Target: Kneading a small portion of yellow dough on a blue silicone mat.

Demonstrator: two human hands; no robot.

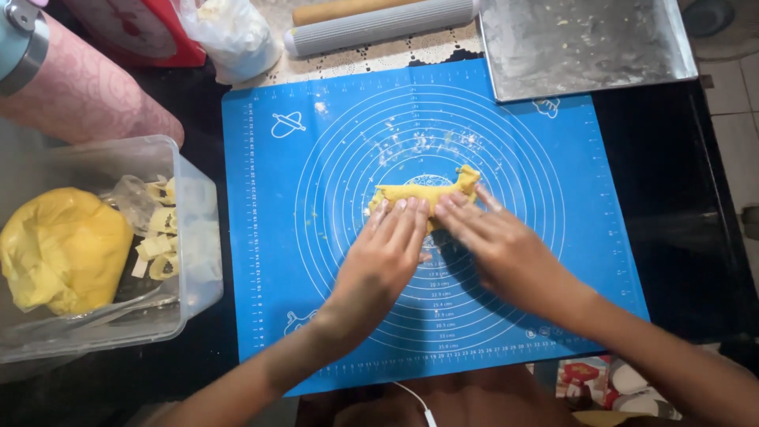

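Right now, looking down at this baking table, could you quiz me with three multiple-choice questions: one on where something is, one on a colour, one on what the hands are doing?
1. Where is the big yellow dough lump?
A. on the metal tray
B. in the clear tub at the left
C. on the floor

2. What colour is the mat?
A. blue
B. green
C. white

3. What are the left hand and right hand doing?
A. gripping a rolling pin
B. hanging in the air
C. pressing flat on the small dough piece

Answers: 1 B, the lump sits inside the tub, while the tray at the top holds no dough lump. 2 A, the mat is blue with white rings. 3 C, both sets of fingers lie open on the dough at the mat's middle; the rolling pins lie untouched at the top.
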